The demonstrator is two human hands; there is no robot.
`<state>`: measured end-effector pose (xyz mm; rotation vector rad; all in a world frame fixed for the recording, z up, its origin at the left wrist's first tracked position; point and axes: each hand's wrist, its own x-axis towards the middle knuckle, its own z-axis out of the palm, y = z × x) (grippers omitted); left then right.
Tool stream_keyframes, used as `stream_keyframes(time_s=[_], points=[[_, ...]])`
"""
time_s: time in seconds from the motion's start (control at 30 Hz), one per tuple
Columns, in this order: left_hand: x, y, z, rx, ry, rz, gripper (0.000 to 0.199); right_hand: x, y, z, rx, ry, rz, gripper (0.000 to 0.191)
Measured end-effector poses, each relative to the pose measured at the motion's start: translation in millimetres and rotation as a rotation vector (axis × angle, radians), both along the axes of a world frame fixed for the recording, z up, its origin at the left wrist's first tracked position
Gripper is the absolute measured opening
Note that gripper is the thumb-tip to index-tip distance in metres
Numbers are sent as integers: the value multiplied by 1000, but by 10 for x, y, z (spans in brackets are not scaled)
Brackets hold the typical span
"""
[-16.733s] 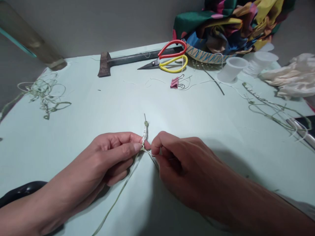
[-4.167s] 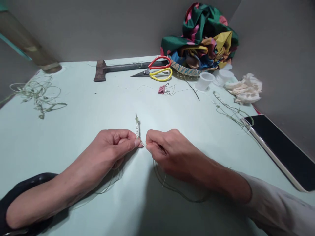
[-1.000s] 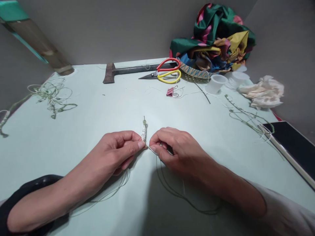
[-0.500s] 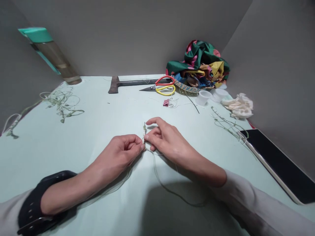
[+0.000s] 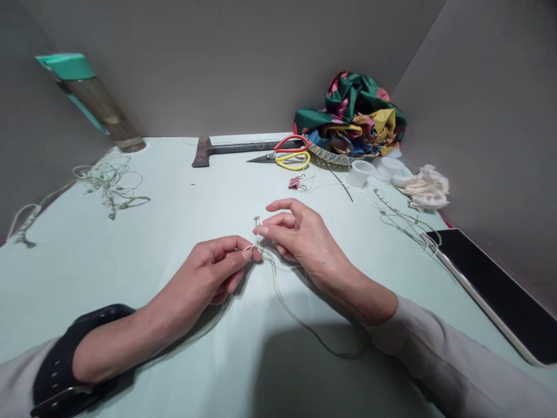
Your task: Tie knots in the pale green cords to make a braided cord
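Between my hands is a short knotted cord (image 5: 258,239), white and pale green, its upper end standing up above the fingers. My left hand (image 5: 220,267) pinches its lower part between thumb and index finger. Thumb and index finger of my right hand (image 5: 302,238) close on the cord higher up, with the index finger partly hiding it. A thin white strand passes by the left fingertips. Long loose green cord tails (image 5: 300,322) run down from the knots and curve over the table to the right. Other tails pass under my left forearm.
At the back lie a hammer-like tool (image 5: 202,152), scissors (image 5: 292,152) and a pink binder clip (image 5: 295,183). Tangled cords (image 5: 111,180) and a bottle (image 5: 102,107) are left. Right are bunched cloth (image 5: 357,104), plastic cups (image 5: 360,173), crumpled tissue (image 5: 424,187) and a phone (image 5: 491,290).
My right hand has risen slightly and moved right, its index finger now bent with the thumb on the cord. My left fingertips have shifted a little right, spreading a white strand.
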<state>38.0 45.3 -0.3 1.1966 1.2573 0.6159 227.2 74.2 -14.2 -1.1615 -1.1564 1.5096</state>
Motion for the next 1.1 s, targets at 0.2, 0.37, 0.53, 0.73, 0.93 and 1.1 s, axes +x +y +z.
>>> stream_keyframes(time_s=[0.2, 0.37, 0.53, 0.73, 0.93, 1.1], points=[[6, -7, -32, 15, -11, -8, 34, -51, 16, -35, -25, 18, 20, 51], [11, -4, -13, 100, -23, 20, 33, -142, 0, 95, 45, 104, 20, 54], [7, -121, 179, 294, -48, 37, 29, -89, -178, 408, 155, 156, 45, 47], [9, -418, 439, 522, -89, 3, 21, 47, -494, 658, 263, 263, 16, 39], [-16, -624, 534, 665, -127, -23, 22, 73, -762, 727, 301, 358, 41, 30], [-81, -743, 505, 599, -136, -6, 15, 64, -853, 729, 316, 431, 77, 29]])
